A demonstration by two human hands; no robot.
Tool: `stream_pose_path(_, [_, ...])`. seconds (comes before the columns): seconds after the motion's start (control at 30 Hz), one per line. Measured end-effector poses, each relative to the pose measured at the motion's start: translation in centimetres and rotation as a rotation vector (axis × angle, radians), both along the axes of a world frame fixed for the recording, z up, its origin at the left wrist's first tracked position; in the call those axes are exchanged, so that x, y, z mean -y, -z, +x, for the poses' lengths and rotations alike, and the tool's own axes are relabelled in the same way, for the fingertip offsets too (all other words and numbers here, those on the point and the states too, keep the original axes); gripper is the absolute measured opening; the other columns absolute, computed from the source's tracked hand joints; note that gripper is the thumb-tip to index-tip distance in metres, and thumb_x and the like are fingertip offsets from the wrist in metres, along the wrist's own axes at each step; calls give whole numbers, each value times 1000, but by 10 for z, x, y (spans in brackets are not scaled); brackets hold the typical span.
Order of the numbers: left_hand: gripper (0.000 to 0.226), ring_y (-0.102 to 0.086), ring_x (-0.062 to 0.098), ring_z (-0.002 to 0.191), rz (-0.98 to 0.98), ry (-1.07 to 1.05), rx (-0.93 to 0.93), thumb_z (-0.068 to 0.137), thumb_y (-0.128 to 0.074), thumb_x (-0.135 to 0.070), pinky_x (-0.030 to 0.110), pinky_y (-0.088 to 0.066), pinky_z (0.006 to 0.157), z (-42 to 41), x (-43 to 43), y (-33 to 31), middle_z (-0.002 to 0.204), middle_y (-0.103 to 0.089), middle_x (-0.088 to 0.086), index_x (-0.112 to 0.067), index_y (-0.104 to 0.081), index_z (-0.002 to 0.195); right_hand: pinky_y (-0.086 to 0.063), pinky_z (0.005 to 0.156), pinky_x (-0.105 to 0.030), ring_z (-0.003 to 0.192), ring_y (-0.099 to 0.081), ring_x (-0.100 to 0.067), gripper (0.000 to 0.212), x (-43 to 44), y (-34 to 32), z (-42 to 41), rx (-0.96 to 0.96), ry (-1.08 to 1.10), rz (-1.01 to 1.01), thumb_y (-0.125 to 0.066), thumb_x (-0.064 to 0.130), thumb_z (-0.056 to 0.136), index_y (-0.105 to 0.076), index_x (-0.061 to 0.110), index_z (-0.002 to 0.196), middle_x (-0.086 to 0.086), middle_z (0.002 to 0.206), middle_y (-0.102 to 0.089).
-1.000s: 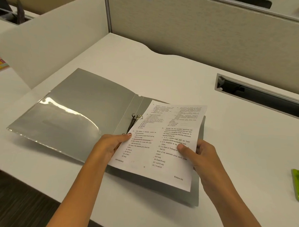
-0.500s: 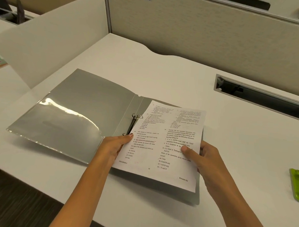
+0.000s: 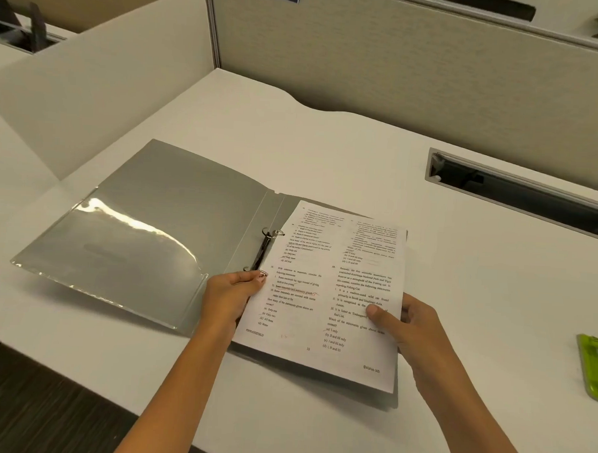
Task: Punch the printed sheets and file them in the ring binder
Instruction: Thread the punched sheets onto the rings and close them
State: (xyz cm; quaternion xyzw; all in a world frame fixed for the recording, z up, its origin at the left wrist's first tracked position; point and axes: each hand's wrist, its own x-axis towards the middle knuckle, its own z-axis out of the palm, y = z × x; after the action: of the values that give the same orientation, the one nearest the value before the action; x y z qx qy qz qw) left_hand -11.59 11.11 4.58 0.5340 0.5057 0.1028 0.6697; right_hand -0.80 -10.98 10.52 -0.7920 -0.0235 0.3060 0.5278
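Head view. I see the ring binder (image 3: 160,227) lying open and flat on the white desk (image 3: 458,301), its grey inside cover to the left with a clear pocket (image 3: 118,249) across the lower part. The metal rings (image 3: 267,249) stand along the spine. The printed sheets (image 3: 339,296) lie over the binder's right half, text side up, their left edge at the rings. I cannot tell whether the holes sit on the rings.

The left hand (image 3: 227,297) grips the sheets' left edge just below the lower ring, fingers curled round the margin and one fingertip on top of the paper. The right hand (image 3: 413,325) pinches the right edge, with the thumb pressed on the printed face and the other fingers folded beneath. Both forearms reach in from the near edge of the desk.

A green object (image 3: 594,366), cut off by the frame, lies on the desk well apart to the right. A cable slot (image 3: 518,194) runs along the far side of the desk in front of the partition panel (image 3: 383,69).
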Motion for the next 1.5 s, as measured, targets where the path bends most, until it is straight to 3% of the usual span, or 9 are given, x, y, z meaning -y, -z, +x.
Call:
stream_pose_path(0.07, [4, -72, 26, 78, 156, 17, -58, 83, -73, -20, 43, -60, 73, 0, 4, 0, 90, -75, 6, -21, -70, 85, -54, 67, -29, 90, -71, -19, 23, 2, 7, 0, 15, 11, -26, -68, 16, 87, -65, 19, 110, 1, 105, -73])
stream_pose_path(0.27, [23, -59, 4, 65, 553, 168, -212, 86, -70, -25, 12, -40, 50, 3, 14, -9, 91, -72, 2, -14, -70, 106, -54, 84, -39, 99, -64, -23, 34, 5, 26, 1, 51, 88, -149, -64, 16, 90, -49, 21, 120, -1, 119, -64])
stream_pose_path(0.47, [15, -64, 21, 79, 869, 96, -374, 88, -67, -26, 31, -53, 65, -9, 17, -19, 96, -73, 5, -19, -70, 101, -50, 93, -38, 114, -53, -24, 53, -6, 28, -8, 422, 94, -348, -62, 15, 90, -38, 17, 137, -5, 137, -37])
stream_pose_path(0.57, [38, -63, 25, 100, 891, 91, -337, 83, -70, -37, 38, -53, 80, -10, 17, -13, 116, -68, 5, -18, -63, 116, -38, 101, -24, 125, -43, -16, 44, -25, 24, -13, 595, -25, -252, -59, 16, 92, -43, 19, 133, -1, 134, -39])
stream_pose_path(0.67, [73, -34, 27, 140, 971, 224, -401, 84, -58, -57, 44, -22, 115, -8, 14, 6, 151, -41, 5, -19, -41, 143, -26, 106, -18, 135, -33, -13, 42, -57, 29, -18, 727, -161, -193, -53, 22, 96, -44, 20, 136, 1, 142, -38])
stream_pose_path(0.73, [86, -7, 25, 149, 1043, 320, -504, 85, -35, -73, 45, 8, 114, -3, 13, 17, 161, -17, 2, -21, -21, 152, -17, 114, -21, 143, -19, -11, 48, -83, 41, -21, 740, -237, -185, -46, 28, 99, -34, 22, 145, 2, 154, -26])
stream_pose_path(0.8, [95, 4, 26, 149, 1056, 344, -553, 79, -18, -78, 48, 16, 110, 2, 14, 25, 162, -6, 2, -21, -9, 154, -9, 119, -26, 148, -6, -9, 52, -105, 55, -22, 755, -307, -196, -38, 30, 102, -24, 21, 151, 6, 160, -15])
stream_pose_path(1.03, [105, 7, 28, 149, 1082, 310, -615, 72, 2, -81, 46, 18, 113, 9, 12, 35, 162, -1, 7, -15, -6, 154, 5, 122, -32, 149, 10, -13, 63, -127, 103, -13, 842, -411, -377, -23, 42, 102, 0, 14, 154, 0, 162, 6])
stream_pose_path(1.5, [88, -24, 35, 144, 1162, 214, -561, 83, -24, -74, 48, 4, 119, 11, 15, 49, 150, -40, 11, -14, -37, 146, 4, 120, -34, 148, 13, -15, 68, -122, 118, -11, 943, -444, -504, -18, 50, 100, 4, 14, 153, -2, 162, 10])
